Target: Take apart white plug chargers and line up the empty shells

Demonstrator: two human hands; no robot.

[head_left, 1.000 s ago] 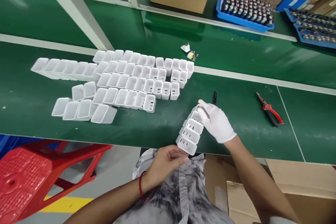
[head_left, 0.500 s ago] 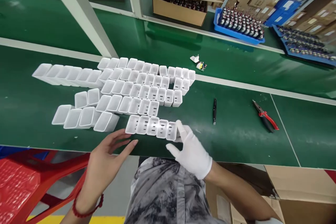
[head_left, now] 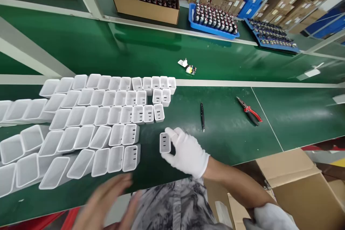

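Note:
Several rows of white plastic cases [head_left: 101,160], open at the top and with small slots inside, stand on the green workbench [head_left: 218,143]. My gloved right hand [head_left: 184,152] has its thumb and fingers closed round one separate white case [head_left: 165,143], apart from the right end of the front rows. My bare left hand [head_left: 107,201] is blurred by motion near the bench's front edge, in front of the front row. Nothing shows in it; its fingers look apart.
Black tweezers [head_left: 202,116] and red-handled pliers [head_left: 249,111] lie to the right. Behind the rows are a small circuit board [head_left: 191,70] and a white cover piece [head_left: 183,63]. Blue trays [head_left: 215,34] of parts and a cardboard box [head_left: 145,7] line the back shelf.
My right hand now holds one case separate from the front row. My left hand has drawn away from the row toward the bench edge. The view has turned to the right.

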